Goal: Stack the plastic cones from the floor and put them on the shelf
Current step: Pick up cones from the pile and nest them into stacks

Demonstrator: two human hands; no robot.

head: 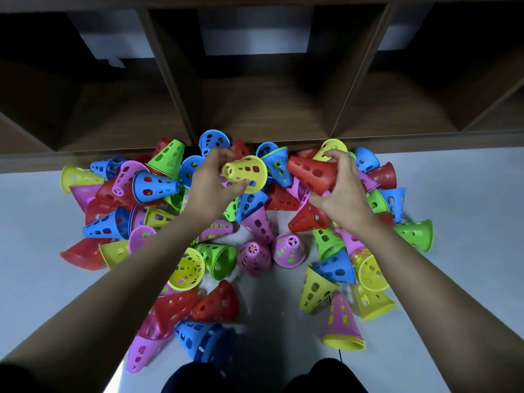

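Mid-frame, L hand [211,181] w/ fingers curled tight round a yellow cone [246,173], R hand [341,188] closed on a red cone [312,173], both above the multicolour cone pile [255,251] on pale floor [459,188], wooden shelf [263,109] across top of frame.

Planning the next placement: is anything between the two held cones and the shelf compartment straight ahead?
Nothing visible blocks it. The left hand holds a yellow cone, the right hand a red cone, both above the pile. The middle shelf compartment ahead is open and shows nothing inside.
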